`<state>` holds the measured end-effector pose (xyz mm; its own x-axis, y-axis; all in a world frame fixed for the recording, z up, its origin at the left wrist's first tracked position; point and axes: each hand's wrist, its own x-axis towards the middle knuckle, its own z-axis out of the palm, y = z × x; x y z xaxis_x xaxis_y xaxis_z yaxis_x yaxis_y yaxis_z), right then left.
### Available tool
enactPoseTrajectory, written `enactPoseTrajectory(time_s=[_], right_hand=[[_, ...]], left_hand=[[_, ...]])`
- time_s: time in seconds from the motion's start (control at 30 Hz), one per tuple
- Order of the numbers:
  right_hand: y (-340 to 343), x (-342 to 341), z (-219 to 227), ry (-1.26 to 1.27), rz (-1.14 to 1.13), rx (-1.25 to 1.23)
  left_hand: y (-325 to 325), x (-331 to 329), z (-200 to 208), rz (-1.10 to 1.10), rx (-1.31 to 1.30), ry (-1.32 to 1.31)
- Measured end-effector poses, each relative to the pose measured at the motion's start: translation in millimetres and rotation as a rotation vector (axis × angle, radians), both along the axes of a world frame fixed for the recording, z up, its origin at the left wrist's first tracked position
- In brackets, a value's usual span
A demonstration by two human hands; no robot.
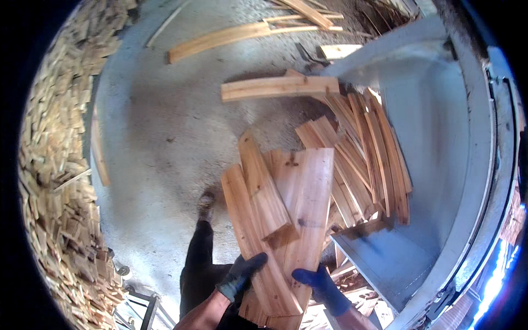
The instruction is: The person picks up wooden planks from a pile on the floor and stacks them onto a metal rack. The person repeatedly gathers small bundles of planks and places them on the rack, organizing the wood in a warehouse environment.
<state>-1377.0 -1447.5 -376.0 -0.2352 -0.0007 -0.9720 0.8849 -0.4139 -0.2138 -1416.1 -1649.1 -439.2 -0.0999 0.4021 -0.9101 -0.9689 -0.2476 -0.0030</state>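
Note:
A loose stack of wooden boards (308,212) lies across my two hands in front of my body. My left hand (242,275), in a dark glove, grips the left edge of a long narrow board (258,242), its fingers partly hidden below. On the other side, my right hand (322,286) in a blue glove clasps the right edge of the stack near its lower end. A shorter board (265,190) rests on top at a slant. The boards fan out, their far ends uneven.
Right of the stack, several loose boards (379,154) lie against a grey metal panel (434,143). More planks (280,88) lie on the concrete floor (159,126) ahead. A tall wall of stacked wood pieces (60,165) lines the left. My shoe (206,203) stands on the floor.

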Motion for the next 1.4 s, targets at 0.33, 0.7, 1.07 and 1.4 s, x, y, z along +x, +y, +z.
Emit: enactPoseTrajectory(time_s=[0.33,0.7,1.07,1.4], right_hand=[[-21,-8,101,0.168,0.028,0.078],[-23,-12,252,0.74,0.382,0.369],[-125,-101,349,1.845,1.027,0.63],[-414,-148,463,1.381,1.043,-0.471]], left_hand=[[-21,-11,91,-0.004,0.058,0.321],[-17,-23,213,0.156,-0.227,0.937],[-177,-34,404,0.647,-0.087,1.453],[-431,68,544,0.926,-0.572,1.474]])
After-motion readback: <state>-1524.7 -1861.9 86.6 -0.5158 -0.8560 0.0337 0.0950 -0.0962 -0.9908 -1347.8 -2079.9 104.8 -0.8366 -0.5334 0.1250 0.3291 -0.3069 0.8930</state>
